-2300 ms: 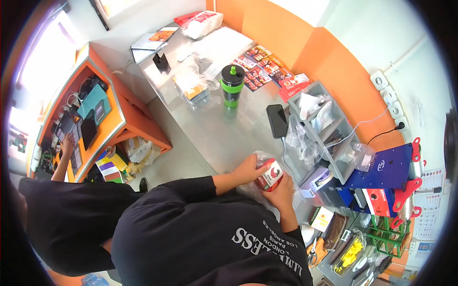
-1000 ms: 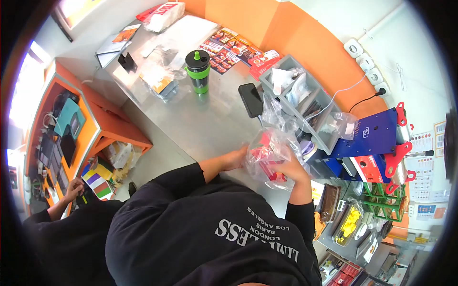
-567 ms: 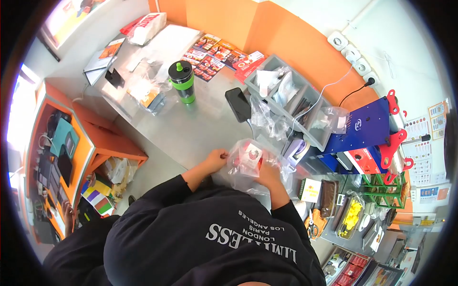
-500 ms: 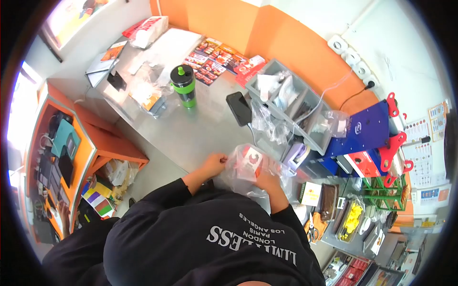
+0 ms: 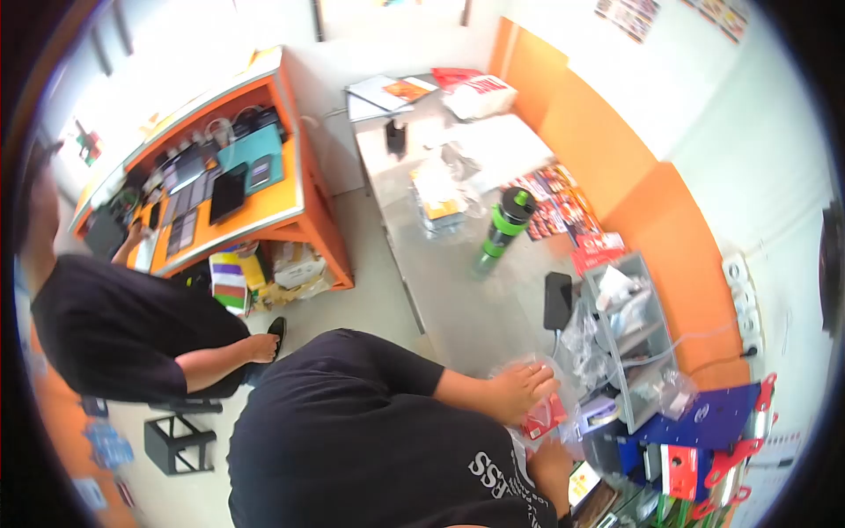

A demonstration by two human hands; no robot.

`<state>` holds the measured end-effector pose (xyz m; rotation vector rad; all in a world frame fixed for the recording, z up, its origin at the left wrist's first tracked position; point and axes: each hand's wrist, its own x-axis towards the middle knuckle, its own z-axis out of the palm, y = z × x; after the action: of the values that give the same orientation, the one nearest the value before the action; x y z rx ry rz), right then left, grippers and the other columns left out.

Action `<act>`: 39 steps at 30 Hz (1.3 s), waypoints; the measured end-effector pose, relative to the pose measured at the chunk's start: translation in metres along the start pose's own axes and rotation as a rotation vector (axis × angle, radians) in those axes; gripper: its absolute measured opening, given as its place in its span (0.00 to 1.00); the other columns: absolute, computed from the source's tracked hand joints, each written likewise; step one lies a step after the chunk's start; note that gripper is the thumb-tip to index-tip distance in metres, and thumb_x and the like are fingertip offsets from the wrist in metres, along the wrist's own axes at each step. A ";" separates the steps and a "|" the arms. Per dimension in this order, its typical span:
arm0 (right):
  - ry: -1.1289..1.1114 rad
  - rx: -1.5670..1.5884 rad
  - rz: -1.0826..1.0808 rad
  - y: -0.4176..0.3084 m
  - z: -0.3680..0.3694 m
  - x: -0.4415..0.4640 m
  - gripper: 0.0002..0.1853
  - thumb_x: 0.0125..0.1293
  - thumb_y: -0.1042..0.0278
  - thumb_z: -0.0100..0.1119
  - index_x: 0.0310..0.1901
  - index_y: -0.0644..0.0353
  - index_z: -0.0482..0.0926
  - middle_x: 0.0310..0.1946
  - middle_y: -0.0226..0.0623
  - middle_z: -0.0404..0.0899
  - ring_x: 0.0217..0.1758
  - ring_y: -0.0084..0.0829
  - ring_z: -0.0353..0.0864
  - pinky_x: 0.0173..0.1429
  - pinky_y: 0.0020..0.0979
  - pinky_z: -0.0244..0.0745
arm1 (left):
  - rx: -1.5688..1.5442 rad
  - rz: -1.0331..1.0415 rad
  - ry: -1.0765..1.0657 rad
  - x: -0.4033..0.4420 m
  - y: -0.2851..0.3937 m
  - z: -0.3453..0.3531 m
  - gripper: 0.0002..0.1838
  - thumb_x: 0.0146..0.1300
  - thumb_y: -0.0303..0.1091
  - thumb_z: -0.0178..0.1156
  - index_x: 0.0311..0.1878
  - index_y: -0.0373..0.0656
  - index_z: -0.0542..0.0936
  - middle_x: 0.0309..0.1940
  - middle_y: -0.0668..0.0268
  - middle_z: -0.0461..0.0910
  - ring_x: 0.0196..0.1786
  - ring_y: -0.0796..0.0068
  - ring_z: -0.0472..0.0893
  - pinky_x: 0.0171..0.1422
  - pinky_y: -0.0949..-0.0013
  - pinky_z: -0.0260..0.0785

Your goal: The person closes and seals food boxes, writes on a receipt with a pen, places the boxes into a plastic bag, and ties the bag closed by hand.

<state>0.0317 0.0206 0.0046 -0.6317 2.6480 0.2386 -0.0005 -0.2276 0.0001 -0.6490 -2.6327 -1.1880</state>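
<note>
A red box (image 5: 544,417) inside a clear plastic bag (image 5: 568,398) is at the near end of the metal table (image 5: 458,304). Over the box's upper side lies my left hand (image 5: 521,392), its fingers curled on the bag and box. Below the box is my right hand (image 5: 552,471), touching the bag's lower part; its fingers are mostly hidden. A black phone (image 5: 557,301) with a cable lies just beyond the bag. The black and green cup (image 5: 504,231) stands farther up the table.
A grey tray (image 5: 627,343) holds plastic-wrapped items. Beside it are a purple tape dispenser (image 5: 600,414) and a blue panel (image 5: 704,417). Another person (image 5: 132,330) stands at the orange desk (image 5: 321,207) on the left. A black stool (image 5: 179,444) is behind them.
The view has swung left, showing more of the desk and the other person. My left hand has moved from the bag's left edge onto the box; the box now shows a red face.
</note>
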 end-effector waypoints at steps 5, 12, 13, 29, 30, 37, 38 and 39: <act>0.011 -0.186 -0.166 0.020 -0.042 -0.039 0.21 0.59 0.51 0.63 0.35 0.67 0.82 0.45 0.59 0.79 0.51 0.56 0.77 0.56 0.48 0.70 | -0.091 -0.345 -0.076 0.006 -0.024 0.002 0.28 0.56 0.33 0.65 0.56 0.34 0.65 0.48 0.47 0.75 0.53 0.45 0.77 0.53 0.57 0.71; 0.147 -0.335 -0.456 0.065 -0.079 -0.041 0.13 0.57 0.62 0.61 0.42 0.59 0.80 0.38 0.49 0.79 0.48 0.52 0.78 0.57 0.50 0.71 | -0.494 -0.394 0.054 0.036 -0.019 -0.044 0.21 0.60 0.31 0.59 0.54 0.37 0.66 0.34 0.58 0.80 0.39 0.68 0.81 0.43 0.64 0.72; 0.126 -0.361 -0.433 0.069 -0.090 -0.040 0.12 0.57 0.64 0.60 0.41 0.59 0.80 0.36 0.48 0.79 0.46 0.50 0.78 0.55 0.50 0.71 | -0.493 -0.308 0.112 0.036 -0.018 -0.042 0.20 0.61 0.32 0.59 0.54 0.37 0.66 0.35 0.60 0.81 0.39 0.73 0.80 0.43 0.66 0.72; 0.778 0.065 -0.613 0.086 -0.143 -0.077 0.09 0.58 0.70 0.53 0.38 0.62 0.79 0.33 0.49 0.78 0.44 0.55 0.77 0.55 0.53 0.69 | -1.004 -0.286 0.323 -0.033 0.116 -0.068 0.19 0.66 0.29 0.59 0.59 0.43 0.70 0.46 0.72 0.72 0.50 0.83 0.72 0.58 0.72 0.66; 0.603 0.326 -0.510 0.096 -0.135 -0.084 0.21 0.61 0.57 0.62 0.49 0.67 0.77 0.48 0.52 0.77 0.53 0.49 0.76 0.59 0.41 0.69 | -0.978 -0.254 0.337 -0.036 0.118 -0.061 0.19 0.67 0.29 0.59 0.60 0.43 0.71 0.48 0.72 0.73 0.52 0.83 0.72 0.62 0.72 0.64; 0.458 0.687 0.070 0.171 -0.003 -0.089 0.19 0.67 0.62 0.59 0.55 0.64 0.72 0.42 0.48 0.79 0.46 0.43 0.81 0.52 0.39 0.74 | -1.115 -0.276 0.441 -0.062 0.129 -0.049 0.17 0.69 0.32 0.57 0.59 0.41 0.74 0.55 0.66 0.76 0.59 0.73 0.75 0.65 0.65 0.67; 0.238 0.529 0.248 0.184 0.015 -0.098 0.22 0.65 0.55 0.62 0.50 0.65 0.75 0.42 0.54 0.80 0.47 0.51 0.81 0.52 0.42 0.75 | -1.132 -0.316 0.457 -0.061 0.135 -0.051 0.19 0.68 0.36 0.58 0.60 0.42 0.74 0.57 0.66 0.75 0.60 0.72 0.74 0.66 0.65 0.66; 0.028 0.409 0.354 0.205 0.056 -0.099 0.28 0.58 0.48 0.67 0.50 0.65 0.76 0.46 0.55 0.80 0.52 0.53 0.80 0.55 0.42 0.75 | -1.154 -0.295 0.434 -0.061 0.133 -0.051 0.21 0.68 0.37 0.59 0.61 0.41 0.72 0.58 0.65 0.74 0.60 0.73 0.74 0.67 0.66 0.65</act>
<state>0.0368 0.2549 0.0102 -0.0348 2.7029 -0.2128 0.1142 -0.2074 0.1020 -0.0640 -1.5253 -2.5613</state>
